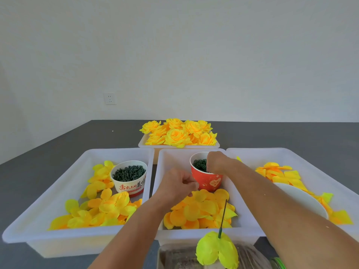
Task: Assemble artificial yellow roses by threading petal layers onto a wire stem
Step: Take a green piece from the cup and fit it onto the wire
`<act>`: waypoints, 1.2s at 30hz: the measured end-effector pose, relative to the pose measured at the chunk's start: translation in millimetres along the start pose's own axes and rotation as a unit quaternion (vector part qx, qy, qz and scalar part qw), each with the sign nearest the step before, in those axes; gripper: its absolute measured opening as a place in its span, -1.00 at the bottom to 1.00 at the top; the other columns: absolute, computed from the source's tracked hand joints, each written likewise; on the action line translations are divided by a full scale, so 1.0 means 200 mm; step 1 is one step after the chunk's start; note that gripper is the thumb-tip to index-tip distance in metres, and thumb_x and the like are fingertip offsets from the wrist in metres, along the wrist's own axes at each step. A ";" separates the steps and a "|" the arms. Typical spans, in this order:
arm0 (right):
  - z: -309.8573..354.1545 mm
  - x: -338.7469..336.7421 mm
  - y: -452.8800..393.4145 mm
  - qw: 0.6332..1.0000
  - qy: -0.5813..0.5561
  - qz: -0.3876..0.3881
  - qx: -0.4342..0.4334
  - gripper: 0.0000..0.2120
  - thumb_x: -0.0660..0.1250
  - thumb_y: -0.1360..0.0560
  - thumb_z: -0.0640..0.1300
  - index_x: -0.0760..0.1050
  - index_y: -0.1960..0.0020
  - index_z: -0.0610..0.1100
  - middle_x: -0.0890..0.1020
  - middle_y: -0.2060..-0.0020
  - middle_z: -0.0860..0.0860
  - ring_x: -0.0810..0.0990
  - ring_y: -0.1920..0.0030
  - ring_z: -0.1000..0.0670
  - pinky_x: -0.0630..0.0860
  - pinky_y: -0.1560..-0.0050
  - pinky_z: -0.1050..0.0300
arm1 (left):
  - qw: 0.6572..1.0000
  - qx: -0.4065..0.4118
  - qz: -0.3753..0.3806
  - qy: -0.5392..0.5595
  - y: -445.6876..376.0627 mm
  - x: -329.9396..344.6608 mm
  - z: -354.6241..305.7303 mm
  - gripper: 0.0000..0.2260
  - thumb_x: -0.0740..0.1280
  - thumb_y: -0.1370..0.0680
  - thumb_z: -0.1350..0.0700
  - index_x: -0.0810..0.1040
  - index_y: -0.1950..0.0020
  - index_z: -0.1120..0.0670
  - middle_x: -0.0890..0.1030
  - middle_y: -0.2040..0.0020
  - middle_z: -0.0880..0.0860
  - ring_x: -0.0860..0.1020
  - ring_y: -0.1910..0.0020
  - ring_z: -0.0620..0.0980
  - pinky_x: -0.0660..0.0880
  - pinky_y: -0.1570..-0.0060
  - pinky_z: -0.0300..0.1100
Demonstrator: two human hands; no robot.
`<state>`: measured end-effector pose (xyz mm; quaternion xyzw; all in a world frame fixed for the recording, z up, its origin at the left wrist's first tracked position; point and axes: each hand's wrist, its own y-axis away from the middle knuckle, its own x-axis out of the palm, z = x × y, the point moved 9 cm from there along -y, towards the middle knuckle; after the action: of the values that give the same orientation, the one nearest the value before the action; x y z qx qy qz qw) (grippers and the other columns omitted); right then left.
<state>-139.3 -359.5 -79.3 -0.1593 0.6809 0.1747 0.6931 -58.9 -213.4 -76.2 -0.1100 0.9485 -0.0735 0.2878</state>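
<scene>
Nearest the camera, a thin green wire stem stands upright with a lime-yellow petal layer already threaded on it, sitting low on the stem above some clear container I can't make out well. So one rose is partway built.

Just past that is the middle white tray, with a pile of loose yellow-orange petals at its near end. The left hand hovers over them, its grip pinched closed, but whether there's anything in the pinch I can't tell. The right hand reaches into the red paper cup of small green rings (fingers curled in, so closed or not, no idea). My guess is it's fishing out a ring, and the next move would need getting that tiny hole lined up over the stem tip.

Left tray has more petals and a white cup of dark green pieces. Right tray has petals and a white bowl.

Farthest back, a tray of finished roses. All on a dark grey table, plain white wall behind with one wall socket.
</scene>
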 end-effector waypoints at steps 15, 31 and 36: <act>-0.01 -0.07 0.07 0.992 -0.123 -0.018 0.005 -0.74 0.43 -0.42 -0.14 0.61 -0.06 -0.26 0.65 0.00 -0.11 0.60 -0.07 -0.06 0.54 -0.13 0.05 | 1.000 -0.013 -0.010 0.021 -0.01 -0.01 0.02 -0.83 0.39 -0.47 0.23 0.59 0.32 0.05 0.57 0.43 -0.08 0.54 0.45 -0.25 0.44 0.42 -0.41; 0.02 -0.13 0.40 0.564 -0.824 0.045 -0.021 -0.86 0.33 -0.40 -0.40 0.55 0.05 -0.30 0.69 0.26 -0.14 0.70 0.26 -0.02 0.60 0.32 0.21 | 0.984 0.052 -0.099 0.140 0.05 -0.13 -0.11 -0.87 0.39 -0.47 0.30 0.63 0.24 0.11 0.59 0.41 0.00 0.52 0.46 -0.20 0.48 0.35 -0.35; 0.07 -0.19 0.60 0.552 -0.827 0.076 -0.072 -0.77 0.34 -0.29 -0.31 0.58 0.05 -0.27 0.69 0.22 -0.15 0.69 0.25 -0.01 0.60 0.31 0.21 | 0.958 0.103 -0.184 0.193 0.17 -0.23 -0.28 -0.83 0.45 -0.42 0.26 0.63 0.15 -0.02 0.62 0.29 -0.12 0.53 0.37 -0.21 0.51 0.25 -0.34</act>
<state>-181.7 -247.1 -39.5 0.0583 -0.1980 0.3302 0.9211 -57.7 -165.4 -12.2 -0.2357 0.9367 -0.2426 0.0910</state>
